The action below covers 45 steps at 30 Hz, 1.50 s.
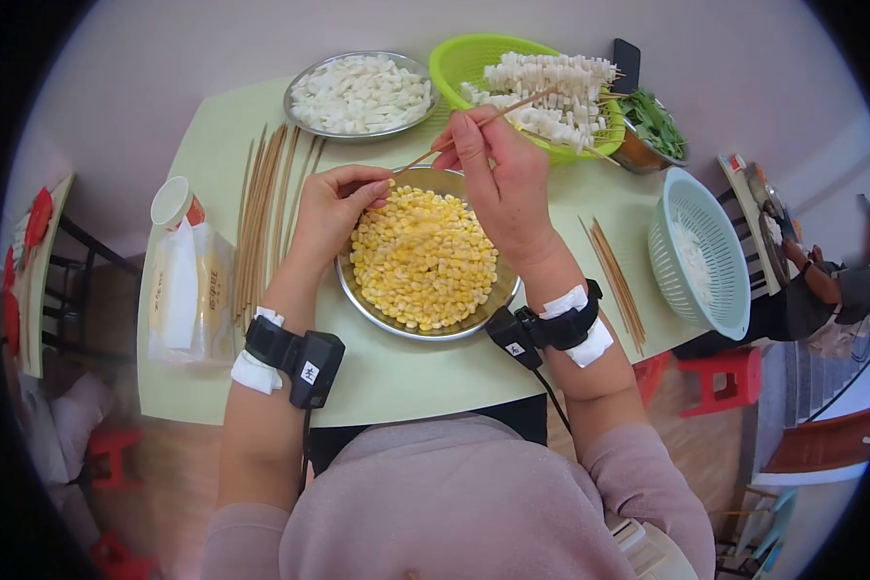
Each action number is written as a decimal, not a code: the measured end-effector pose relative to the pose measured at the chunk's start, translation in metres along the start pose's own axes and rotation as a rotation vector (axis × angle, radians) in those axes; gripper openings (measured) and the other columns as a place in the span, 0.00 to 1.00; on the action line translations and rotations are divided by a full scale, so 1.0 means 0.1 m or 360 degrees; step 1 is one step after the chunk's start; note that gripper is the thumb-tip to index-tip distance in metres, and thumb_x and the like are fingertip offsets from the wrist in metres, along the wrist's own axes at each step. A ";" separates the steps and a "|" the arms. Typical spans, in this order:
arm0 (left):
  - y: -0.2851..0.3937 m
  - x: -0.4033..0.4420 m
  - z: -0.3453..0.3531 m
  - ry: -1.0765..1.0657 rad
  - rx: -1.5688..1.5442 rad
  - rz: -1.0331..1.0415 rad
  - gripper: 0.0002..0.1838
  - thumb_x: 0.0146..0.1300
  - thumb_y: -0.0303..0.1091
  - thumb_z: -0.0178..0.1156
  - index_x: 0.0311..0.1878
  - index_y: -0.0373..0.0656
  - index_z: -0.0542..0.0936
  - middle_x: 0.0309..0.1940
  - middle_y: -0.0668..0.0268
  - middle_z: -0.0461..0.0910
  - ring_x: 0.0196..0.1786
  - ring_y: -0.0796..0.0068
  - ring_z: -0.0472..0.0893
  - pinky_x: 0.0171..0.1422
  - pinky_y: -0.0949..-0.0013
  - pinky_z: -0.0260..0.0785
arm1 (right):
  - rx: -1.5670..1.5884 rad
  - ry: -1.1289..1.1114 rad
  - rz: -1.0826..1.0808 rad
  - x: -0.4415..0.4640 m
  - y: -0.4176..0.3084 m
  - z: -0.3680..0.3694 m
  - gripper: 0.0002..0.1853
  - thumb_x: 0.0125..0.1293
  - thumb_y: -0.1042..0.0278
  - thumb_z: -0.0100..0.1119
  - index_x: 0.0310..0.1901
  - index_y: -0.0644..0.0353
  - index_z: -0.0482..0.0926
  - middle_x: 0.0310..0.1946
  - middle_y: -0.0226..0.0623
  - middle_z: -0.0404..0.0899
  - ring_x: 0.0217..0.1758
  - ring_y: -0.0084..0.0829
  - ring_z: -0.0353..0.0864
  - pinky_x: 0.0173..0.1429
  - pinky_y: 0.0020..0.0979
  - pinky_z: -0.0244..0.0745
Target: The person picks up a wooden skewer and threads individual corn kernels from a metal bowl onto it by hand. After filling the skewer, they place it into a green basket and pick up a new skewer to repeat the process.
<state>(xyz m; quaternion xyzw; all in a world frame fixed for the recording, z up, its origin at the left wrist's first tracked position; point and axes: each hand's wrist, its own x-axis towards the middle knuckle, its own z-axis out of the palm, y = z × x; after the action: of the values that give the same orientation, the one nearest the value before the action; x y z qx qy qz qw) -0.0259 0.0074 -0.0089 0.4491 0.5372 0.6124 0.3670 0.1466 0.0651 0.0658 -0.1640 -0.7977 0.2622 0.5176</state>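
My right hand point(501, 188) is closed around a thin wooden skewer point(524, 102), which slants down to the left. The skewer's lower tip meets a yellow corn kernel point(391, 183) pinched between the thumb and fingers of my left hand point(336, 205). Whether the tip has gone into the kernel is too small to tell. Both hands are over the upper part of a round metal bowl point(433, 334), which holds many loose corn kernels point(425, 256).
A metal plate of white pieces point(360, 94) and a green basket point(454, 66) with loaded white skewers point(551, 92) stand at the back. Bare skewers point(261, 213) lie left, more skewers point(617, 280) right. Around them are a tissue pack point(191, 290), cup point(176, 203), leafy-greens bowl point(655, 124) and blue colander point(698, 253).
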 end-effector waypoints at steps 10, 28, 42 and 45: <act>0.04 -0.01 -0.02 0.0005 -0.0106 -0.0099 0.10 0.57 0.26 0.62 0.42 0.35 0.79 0.31 0.65 0.80 0.32 0.80 0.78 0.39 0.79 0.72 | 0.0025 0.0089 -0.0121 -0.15 0.18 0.01 0.07 0.67 0.71 0.50 0.33 0.65 0.72 0.23 0.37 0.75 0.23 0.28 0.77 0.28 0.27 0.70; 0.04 -0.01 -0.02 0.0044 -0.0173 -0.0055 0.09 0.56 0.25 0.62 0.41 0.34 0.78 0.33 0.63 0.80 0.34 0.79 0.80 0.41 0.79 0.73 | -0.0164 -0.0081 -0.0384 -0.18 0.18 0.02 0.04 0.60 0.75 0.56 0.34 0.65 0.73 0.28 0.42 0.75 0.28 0.41 0.76 0.31 0.32 0.71; 0.09 0.01 -0.08 0.0305 -0.0772 -0.0091 0.10 0.55 0.23 0.63 0.41 0.34 0.78 0.35 0.60 0.81 0.36 0.75 0.81 0.43 0.76 0.75 | -0.0153 -0.0257 -0.0645 -0.15 0.08 0.05 0.08 0.56 0.77 0.60 0.39 0.63 0.76 0.34 0.40 0.78 0.34 0.38 0.79 0.36 0.32 0.76; 0.08 0.03 -0.08 0.0332 -0.0803 -0.0066 0.11 0.54 0.23 0.64 0.40 0.33 0.78 0.35 0.60 0.81 0.36 0.75 0.81 0.43 0.76 0.75 | -0.0205 -0.0255 -0.0653 -0.15 0.07 0.06 0.08 0.55 0.76 0.61 0.38 0.63 0.77 0.34 0.40 0.79 0.33 0.38 0.79 0.35 0.32 0.75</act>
<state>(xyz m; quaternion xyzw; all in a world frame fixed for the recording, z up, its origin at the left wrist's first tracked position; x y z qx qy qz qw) -0.0344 0.0058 -0.0004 0.2667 0.4117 0.7622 0.4224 0.1472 0.0615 0.0488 -0.0097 -0.8680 0.1123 0.4836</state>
